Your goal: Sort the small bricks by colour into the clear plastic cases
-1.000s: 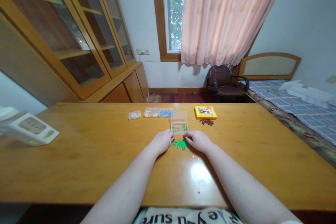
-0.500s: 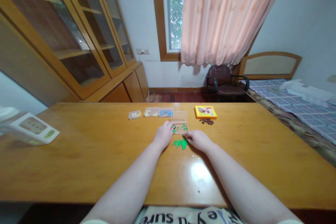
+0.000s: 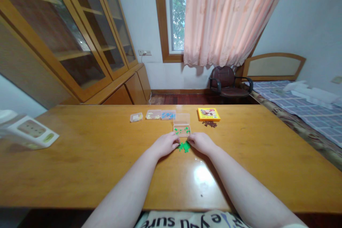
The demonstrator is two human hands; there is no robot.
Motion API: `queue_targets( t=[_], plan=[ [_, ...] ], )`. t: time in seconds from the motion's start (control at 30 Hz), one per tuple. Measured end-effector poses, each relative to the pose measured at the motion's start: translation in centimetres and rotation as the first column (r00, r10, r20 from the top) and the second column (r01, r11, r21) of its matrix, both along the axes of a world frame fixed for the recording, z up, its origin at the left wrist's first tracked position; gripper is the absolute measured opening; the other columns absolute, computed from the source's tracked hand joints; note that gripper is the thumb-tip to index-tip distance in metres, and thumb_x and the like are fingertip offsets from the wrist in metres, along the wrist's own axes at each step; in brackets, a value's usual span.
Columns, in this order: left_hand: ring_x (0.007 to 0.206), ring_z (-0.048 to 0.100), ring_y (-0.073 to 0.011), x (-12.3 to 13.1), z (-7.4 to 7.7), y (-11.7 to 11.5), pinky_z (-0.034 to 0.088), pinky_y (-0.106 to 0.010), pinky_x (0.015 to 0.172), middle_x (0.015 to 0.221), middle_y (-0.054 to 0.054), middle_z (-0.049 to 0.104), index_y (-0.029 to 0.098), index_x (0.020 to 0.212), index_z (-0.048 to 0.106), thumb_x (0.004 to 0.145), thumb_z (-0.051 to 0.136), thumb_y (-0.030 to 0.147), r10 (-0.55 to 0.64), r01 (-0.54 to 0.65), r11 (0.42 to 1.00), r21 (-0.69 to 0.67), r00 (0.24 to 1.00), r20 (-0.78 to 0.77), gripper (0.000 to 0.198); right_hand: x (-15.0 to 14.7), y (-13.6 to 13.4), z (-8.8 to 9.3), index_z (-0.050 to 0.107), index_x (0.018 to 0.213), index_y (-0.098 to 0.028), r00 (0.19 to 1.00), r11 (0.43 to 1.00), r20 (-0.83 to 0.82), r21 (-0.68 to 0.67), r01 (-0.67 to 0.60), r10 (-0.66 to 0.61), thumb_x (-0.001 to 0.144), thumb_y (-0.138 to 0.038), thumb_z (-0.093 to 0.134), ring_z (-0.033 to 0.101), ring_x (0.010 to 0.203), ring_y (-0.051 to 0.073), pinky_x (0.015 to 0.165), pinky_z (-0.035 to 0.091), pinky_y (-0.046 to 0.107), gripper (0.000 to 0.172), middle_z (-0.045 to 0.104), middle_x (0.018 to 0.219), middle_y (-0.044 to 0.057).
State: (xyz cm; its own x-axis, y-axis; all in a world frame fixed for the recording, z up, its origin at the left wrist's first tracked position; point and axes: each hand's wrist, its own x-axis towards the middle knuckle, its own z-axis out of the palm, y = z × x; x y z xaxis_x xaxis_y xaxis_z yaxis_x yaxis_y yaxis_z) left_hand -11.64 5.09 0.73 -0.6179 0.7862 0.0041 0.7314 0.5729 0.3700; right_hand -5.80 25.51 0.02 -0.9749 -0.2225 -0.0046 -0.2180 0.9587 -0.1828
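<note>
A clear plastic box (image 3: pixel 182 135) with its lid raised holds several small green pieces. Right in front of it, a pile of small green pieces (image 3: pixel 185 146) lies loose on the table. My left hand (image 3: pixel 166 144) is at the pile's left edge, its fingers drawn together and the tips at the pieces. Between the box's near right corner and the pile is my right hand (image 3: pixel 201 142), fingers bent in a pinch. Whatever either hand has between its fingertips is too small to make out.
Behind the box stand a clear box with blue pieces (image 3: pixel 168 115), one with pale yellow pieces (image 3: pixel 153 115) and a smaller clear box (image 3: pixel 136 117). Right of them lie a yellow box (image 3: pixel 208 114) and brown pieces (image 3: pixel 210 124). A white container (image 3: pixel 32 131) is far left on the table (image 3: pixel 88 164).
My left hand has moved back from the box's left side to the edge of the green pile. My right hand has barely shifted.
</note>
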Motion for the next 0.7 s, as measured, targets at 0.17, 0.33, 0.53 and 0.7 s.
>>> queue_targets(
  t=[0.17,0.33,0.53,0.7],
  plan=[
    [0.087,0.059,-0.0178,0.28,0.16,0.21,0.045,-0.027,0.078,0.094,-0.004,0.061,0.021,0.089,0.062,0.081,0.054,0.023,0.028,-0.027,0.999,-0.035,0.999,0.036,0.011,-0.01,0.02,-0.21,0.069,0.084,-0.022,1.000,1.000,-0.008,-0.012,-0.001,0.001,0.089,-0.028,0.046,0.063,0.076,0.017,0.065,0.037,0.024,0.024,0.070,0.084,0.006],
    [0.083,0.058,-0.0173,0.28,0.05,0.28,0.044,-0.026,0.073,0.092,-0.003,0.062,0.021,0.086,0.061,0.081,0.053,0.021,0.038,-0.037,0.999,-0.034,0.999,0.027,0.009,-0.04,0.29,-0.36,0.069,0.091,-0.022,0.998,0.994,-0.062,-0.112,0.017,-0.024,0.089,-0.031,0.048,0.063,0.080,0.016,0.067,0.039,0.023,0.023,0.070,0.089,0.005],
    [0.079,0.058,-0.0171,0.10,-0.27,0.22,0.043,-0.025,0.070,0.087,-0.002,0.061,0.021,0.083,0.059,0.082,0.053,0.020,0.029,-0.029,0.999,-0.034,1.000,-0.004,0.007,-0.08,0.51,-0.52,0.070,0.095,-0.024,1.000,0.987,-0.015,-0.160,0.005,-0.008,0.087,-0.029,0.049,0.063,0.083,0.016,0.070,0.040,0.023,0.023,0.071,0.092,0.004],
    [0.078,0.058,-0.0176,0.16,-0.18,0.21,0.044,-0.026,0.069,0.086,-0.003,0.061,0.020,0.082,0.059,0.083,0.051,0.021,0.038,-0.038,0.998,-0.054,0.999,-0.001,0.007,-0.06,0.28,-0.25,0.071,0.091,-0.024,1.000,0.997,0.026,-0.076,-0.002,0.004,0.088,-0.029,0.047,0.063,0.079,0.017,0.067,0.039,0.024,0.024,0.072,0.089,0.005]
  ],
)
